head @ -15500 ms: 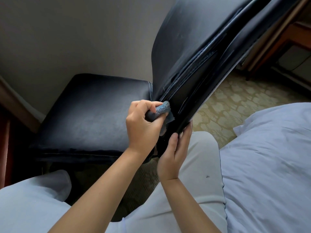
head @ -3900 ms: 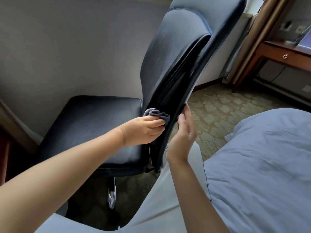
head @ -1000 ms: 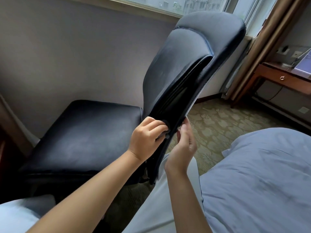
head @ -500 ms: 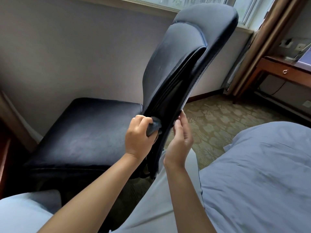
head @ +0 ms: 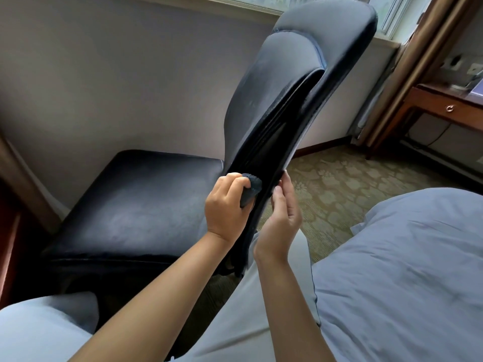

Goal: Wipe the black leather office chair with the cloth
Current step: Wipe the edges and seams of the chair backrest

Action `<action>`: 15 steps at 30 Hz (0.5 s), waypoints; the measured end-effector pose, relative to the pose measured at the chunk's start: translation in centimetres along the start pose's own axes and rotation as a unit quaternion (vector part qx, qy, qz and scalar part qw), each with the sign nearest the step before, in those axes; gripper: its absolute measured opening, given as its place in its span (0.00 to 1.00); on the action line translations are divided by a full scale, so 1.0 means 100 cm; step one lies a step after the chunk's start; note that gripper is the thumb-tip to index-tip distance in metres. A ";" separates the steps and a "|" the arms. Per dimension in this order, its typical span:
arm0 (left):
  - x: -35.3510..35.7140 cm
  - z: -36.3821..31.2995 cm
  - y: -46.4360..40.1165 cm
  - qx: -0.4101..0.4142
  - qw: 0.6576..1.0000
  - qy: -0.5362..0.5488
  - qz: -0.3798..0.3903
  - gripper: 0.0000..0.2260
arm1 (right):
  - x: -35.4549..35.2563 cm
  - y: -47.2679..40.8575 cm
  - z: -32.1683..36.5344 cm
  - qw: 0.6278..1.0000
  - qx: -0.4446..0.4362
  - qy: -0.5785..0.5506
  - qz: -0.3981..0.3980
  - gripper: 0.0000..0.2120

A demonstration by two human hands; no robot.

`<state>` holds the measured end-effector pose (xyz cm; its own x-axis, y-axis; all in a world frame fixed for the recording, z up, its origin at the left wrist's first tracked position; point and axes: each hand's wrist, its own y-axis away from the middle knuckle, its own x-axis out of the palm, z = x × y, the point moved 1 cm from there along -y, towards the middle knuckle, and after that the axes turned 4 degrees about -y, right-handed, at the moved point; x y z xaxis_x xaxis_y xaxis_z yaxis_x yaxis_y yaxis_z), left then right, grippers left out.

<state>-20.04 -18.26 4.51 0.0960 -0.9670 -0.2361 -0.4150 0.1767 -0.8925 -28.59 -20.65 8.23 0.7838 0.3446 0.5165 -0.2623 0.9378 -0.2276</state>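
The left hand [head: 226, 205] bunches the cloth [head: 250, 188] in its grip against the chair [head: 274, 126] backrest's side edge, whose long axis rises up-right (so the stroke likely follows it); the right hand [head: 281, 218] steadies the edge's other side, fingers straight.

Both forearms [head: 183, 288] are bare, with no sleeves, watch or rings showing. Nearest the chair [head: 136, 205], pale grey trousers [head: 261, 322] cover the legs, smooth and plain, without visible markings.
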 end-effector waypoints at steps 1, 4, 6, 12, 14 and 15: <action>0.001 0.001 0.001 0.007 1.000 -0.010 0.002 0.10 | 0.000 0.000 0.000 1.000 0.001 -0.003 -0.002 0.16; 0.005 0.004 0.005 0.026 0.999 -0.037 0.014 0.04 | 0.001 -0.001 0.002 1.000 0.005 -0.013 -0.003 0.16; 0.006 0.009 0.015 0.023 0.998 -0.043 0.027 0.04 | 0.001 -0.002 0.002 1.000 0.006 -0.010 0.000 0.16; 0.004 0.021 0.030 0.021 0.990 -0.091 0.109 0.06 | 0.000 -0.003 0.003 1.000 0.002 0.013 0.013 0.17; -0.001 0.018 0.017 0.026 0.990 -0.092 0.100 0.07 | -0.002 -0.003 0.003 1.000 0.007 0.016 0.012 0.17; -0.004 0.015 0.009 0.022 0.992 -0.084 0.087 0.05 | -0.002 -0.003 0.003 1.000 0.006 0.022 0.010 0.17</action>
<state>-19.14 -17.44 3.20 0.1773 -0.8771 -0.4463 -0.3992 0.3504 -0.8472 -28.87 -21.00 8.42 0.8020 0.3623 0.4750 -0.2852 0.9309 -0.2284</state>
